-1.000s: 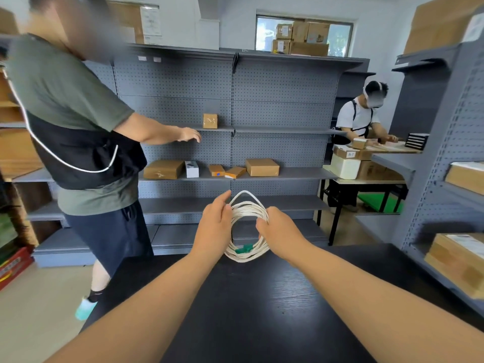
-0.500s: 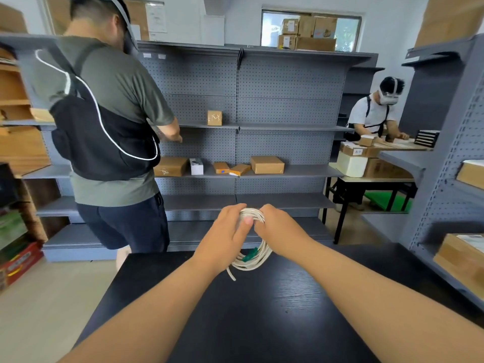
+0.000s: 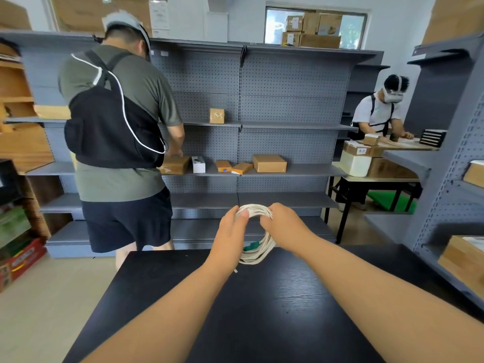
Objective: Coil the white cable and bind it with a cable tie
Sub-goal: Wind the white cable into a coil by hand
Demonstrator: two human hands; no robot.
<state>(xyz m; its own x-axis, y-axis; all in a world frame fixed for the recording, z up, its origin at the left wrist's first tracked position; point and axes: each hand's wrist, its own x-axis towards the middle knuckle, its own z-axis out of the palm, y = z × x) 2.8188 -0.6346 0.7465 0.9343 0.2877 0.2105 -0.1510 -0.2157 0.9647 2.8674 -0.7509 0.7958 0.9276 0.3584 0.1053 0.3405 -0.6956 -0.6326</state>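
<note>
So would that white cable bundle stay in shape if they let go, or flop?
Probably floppy: the white cable sags in uneven loops below where the left hand and right hand grip its top. Likely to loosen if released, since one end dangles free. Seems light, being thin strands.

Bright even daylight from the rear window (image 3: 314, 24); soft shadows, fisheye bending at edges, slight motion blur.

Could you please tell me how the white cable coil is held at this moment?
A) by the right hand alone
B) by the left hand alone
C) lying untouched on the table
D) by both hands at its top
D: the left hand and the right hand both grip the top of the white cable coil.
</note>
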